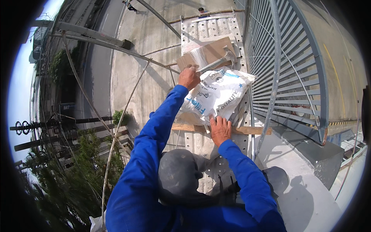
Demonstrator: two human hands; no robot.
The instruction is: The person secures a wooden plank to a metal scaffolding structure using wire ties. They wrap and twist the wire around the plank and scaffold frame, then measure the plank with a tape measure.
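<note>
My left hand is closed round the handle of a claw hammer, whose metal head points away to the right. Beneath the hammer lies a white printed sack, crumpled on the scaffold platform. At the sack's near edge rests my right hand, fingers laid forward on it, just over a wooden plank. Whether anything small is under those fingertips is hidden. Behind the sack is a brown cardboard piece with a whitish streak across it.
A perforated metal scaffold deck bears my knees, high above a road. Scaffold tubes cross on the left, near power lines and trees. To the right stands a grey slatted panel above a ledge. People are below.
</note>
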